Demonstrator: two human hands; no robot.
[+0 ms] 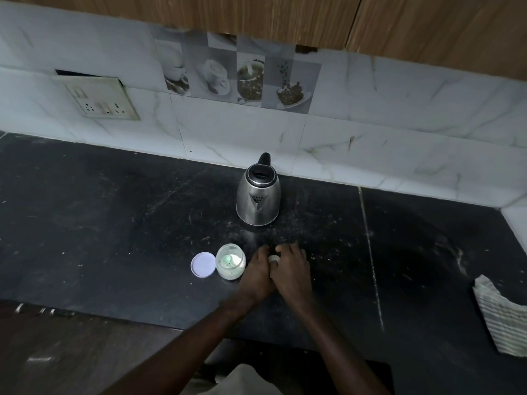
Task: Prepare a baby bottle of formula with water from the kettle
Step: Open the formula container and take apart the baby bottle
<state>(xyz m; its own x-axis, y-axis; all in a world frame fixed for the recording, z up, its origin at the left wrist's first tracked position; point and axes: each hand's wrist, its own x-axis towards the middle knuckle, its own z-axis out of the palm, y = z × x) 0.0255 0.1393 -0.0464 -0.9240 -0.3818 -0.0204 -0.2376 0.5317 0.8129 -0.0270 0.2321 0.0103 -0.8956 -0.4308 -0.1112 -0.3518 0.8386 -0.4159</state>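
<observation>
Hands: my left hand [256,270] and right hand [291,269] together, curled round a mostly hidden small white piece [273,259].
Jar: clear round jar of white powder [230,265], open, just left.
Kettle: shiny steel kettle [258,198], upright behind on black stone bench [114,223].

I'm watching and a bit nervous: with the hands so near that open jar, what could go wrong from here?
The open jar of powder stands beside the left hand; a nudge could tip it. That hand and the right hand grip a small, mostly hidden white object that might slip. If the kettle holds hot water, pouring could splash.
</observation>
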